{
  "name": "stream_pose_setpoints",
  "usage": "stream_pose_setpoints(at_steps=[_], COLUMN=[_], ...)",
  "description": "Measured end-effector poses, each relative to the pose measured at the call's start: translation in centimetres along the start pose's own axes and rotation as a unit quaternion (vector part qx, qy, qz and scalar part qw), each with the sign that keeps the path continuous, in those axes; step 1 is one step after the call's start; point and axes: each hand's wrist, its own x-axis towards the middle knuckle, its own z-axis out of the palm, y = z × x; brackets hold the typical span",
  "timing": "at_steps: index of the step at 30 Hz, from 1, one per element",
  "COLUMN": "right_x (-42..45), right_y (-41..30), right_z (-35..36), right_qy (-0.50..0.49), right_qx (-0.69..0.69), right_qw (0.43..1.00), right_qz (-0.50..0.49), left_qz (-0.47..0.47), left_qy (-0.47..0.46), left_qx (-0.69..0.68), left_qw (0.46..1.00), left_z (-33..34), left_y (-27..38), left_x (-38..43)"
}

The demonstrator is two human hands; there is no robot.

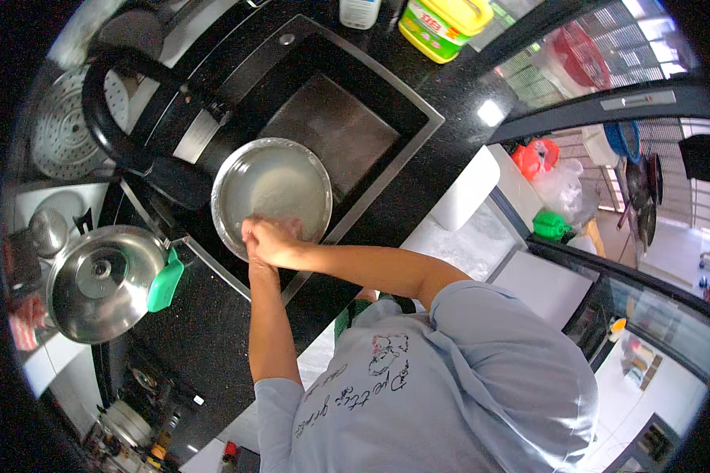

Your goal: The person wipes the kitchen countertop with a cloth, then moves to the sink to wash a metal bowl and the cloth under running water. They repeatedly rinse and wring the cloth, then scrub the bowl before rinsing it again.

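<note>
A round metal bowl [218, 207] holds cloudy, whitish water [245, 177], with a paler mass [284, 186] showing through it. The bowl is at the left part of the black sink [355, 56]. At the near rim my right hand [275, 241] crosses over my left hand [259, 254], and the two touch. Most of the left hand is hidden beneath the right. Their fingers overlap and partly dip toward the water, so I cannot tell whether either grips anything. A black faucet [97, 112] arches beside the bowl.
Left of the sink sits a stainless pan [74, 295] with a green plastic tool [165, 284] at its edge. A perforated steamer plate [65, 130] leans behind the faucet. A yellow-green tub [444, 29] and a white bottle [359, 13] stand past the sink's far edge.
</note>
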Motion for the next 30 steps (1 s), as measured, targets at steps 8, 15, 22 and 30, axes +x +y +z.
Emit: stream_pose_setpoints(at_steps=[8, 15, 22, 30], right_x=[6.5, 4.8, 1.3, 5.8], right_y=[8.7, 8.9, -2.2, 4.5], right_z=[-5.1, -5.9, -4.4, -4.2], right_qy=[0.044, 0.081, -0.08, -0.023], right_qx=[-0.278, -0.297, -0.023, -0.377], right_qw=[0.958, 0.95, 0.993, 0.926], right_qz=[-0.059, 0.05, 0.078, 0.007], left_qz=[0.09, 0.127, 0.06, 0.129], left_qy=[0.351, 0.431, 0.308, 0.392], left_qx=[0.186, 0.285, 0.112, 0.037], left_qw=[0.913, 0.846, 0.943, 0.91], left_z=[12.7, 14.7, 6.1, 12.7], left_y=[-2.9, -5.1, -1.8, -3.6], left_x=[0.3, 0.1, 0.3, 0.7])
